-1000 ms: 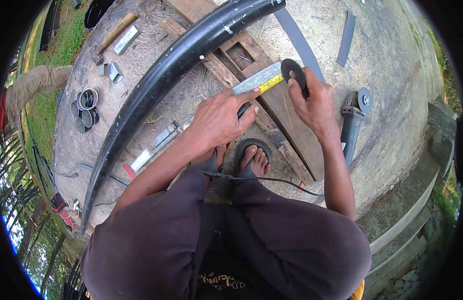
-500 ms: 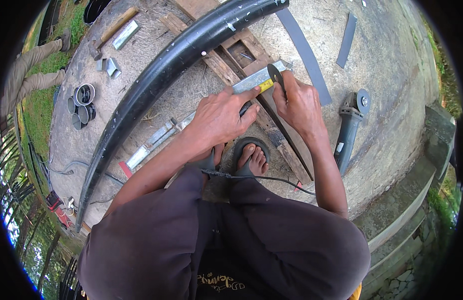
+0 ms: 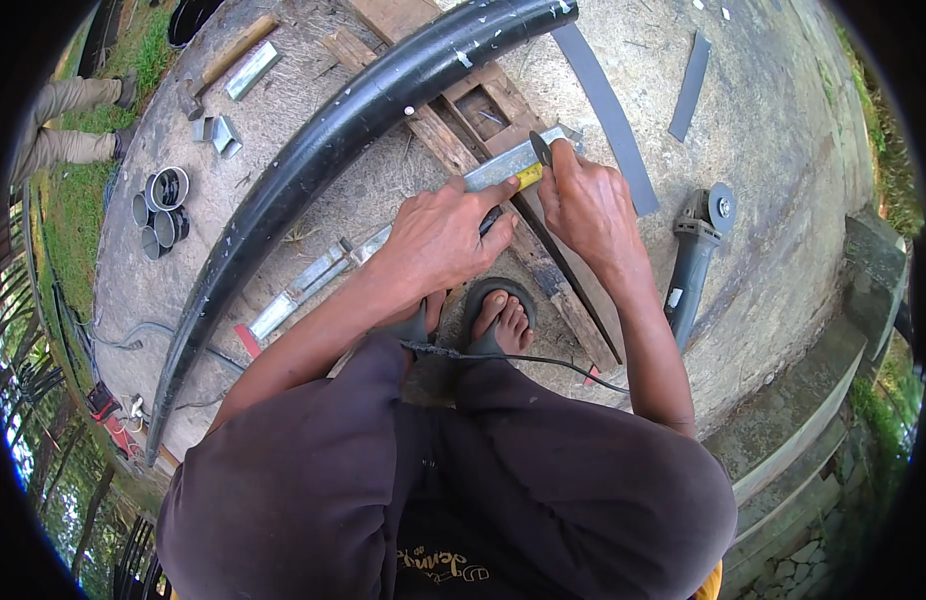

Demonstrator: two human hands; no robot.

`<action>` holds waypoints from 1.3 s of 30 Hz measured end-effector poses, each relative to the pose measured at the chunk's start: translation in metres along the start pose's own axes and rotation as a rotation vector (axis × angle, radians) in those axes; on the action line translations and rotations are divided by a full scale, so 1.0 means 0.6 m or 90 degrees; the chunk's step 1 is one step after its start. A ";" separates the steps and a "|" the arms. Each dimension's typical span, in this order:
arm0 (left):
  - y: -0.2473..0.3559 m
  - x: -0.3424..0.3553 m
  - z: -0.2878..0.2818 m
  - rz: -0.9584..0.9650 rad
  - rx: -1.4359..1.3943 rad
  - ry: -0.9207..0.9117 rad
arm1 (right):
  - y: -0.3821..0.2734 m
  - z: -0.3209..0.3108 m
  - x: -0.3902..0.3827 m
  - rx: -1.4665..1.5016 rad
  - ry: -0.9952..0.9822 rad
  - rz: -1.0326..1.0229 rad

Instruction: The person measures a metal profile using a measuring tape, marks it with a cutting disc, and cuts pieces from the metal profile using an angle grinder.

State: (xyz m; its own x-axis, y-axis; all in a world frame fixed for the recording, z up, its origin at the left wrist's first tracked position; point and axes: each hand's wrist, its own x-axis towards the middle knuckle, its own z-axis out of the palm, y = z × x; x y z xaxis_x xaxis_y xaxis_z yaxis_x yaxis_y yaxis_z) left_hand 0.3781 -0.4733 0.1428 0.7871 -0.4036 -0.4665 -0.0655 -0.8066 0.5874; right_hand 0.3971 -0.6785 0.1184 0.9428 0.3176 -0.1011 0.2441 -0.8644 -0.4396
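A galvanized steel bar point(image 3: 503, 168) lies slantwise across wooden boards, with a yellow tape measure blade point(image 3: 529, 177) along it. My left hand point(image 3: 438, 235) is closed over the bar, index finger on the blade and thumb below; the dark tape measure body point(image 3: 491, 220) shows partly beneath the palm. In my right hand point(image 3: 593, 205) a thin dark cutting disc point(image 3: 541, 149) is pinched between fingers and thumb, its edge at the bar near the blade's end. Whether it touches the metal I cannot tell.
A long curved black pipe point(image 3: 313, 160) spans the left. Beyond the wooden boards point(image 3: 573, 310) lies an angle grinder point(image 3: 693, 260) on the right. Grey strips point(image 3: 608, 115), a hammer point(image 3: 228, 60), short pipe rings point(image 3: 170, 188) and metal offcuts lie around. Another person's legs point(image 3: 83, 125) show far left.
The cutting disc in my right hand has turned more edge-on and moved slightly left along the bar. My left hand stays nearly in place. The other person's legs have shifted a little.
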 end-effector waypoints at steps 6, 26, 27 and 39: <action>0.015 -0.014 0.012 0.021 -0.052 -0.009 | 0.004 -0.002 0.012 -0.027 -0.034 -0.022; -0.065 0.018 0.093 0.412 0.240 0.381 | 0.020 0.041 -0.025 0.058 0.089 0.005; -0.070 0.034 0.084 0.412 0.241 0.381 | 0.021 0.043 -0.025 0.059 0.089 0.006; -0.075 0.067 0.081 0.294 0.269 0.294 | 0.028 0.035 -0.022 0.097 0.065 0.009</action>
State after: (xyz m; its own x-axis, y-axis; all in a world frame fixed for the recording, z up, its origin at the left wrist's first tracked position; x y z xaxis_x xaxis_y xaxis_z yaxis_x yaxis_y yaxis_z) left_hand 0.3827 -0.4740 0.0657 0.7926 -0.5931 0.1412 -0.6045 -0.7341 0.3095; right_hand 0.3839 -0.6891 0.0934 0.9659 0.2581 -0.0203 0.2009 -0.7965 -0.5703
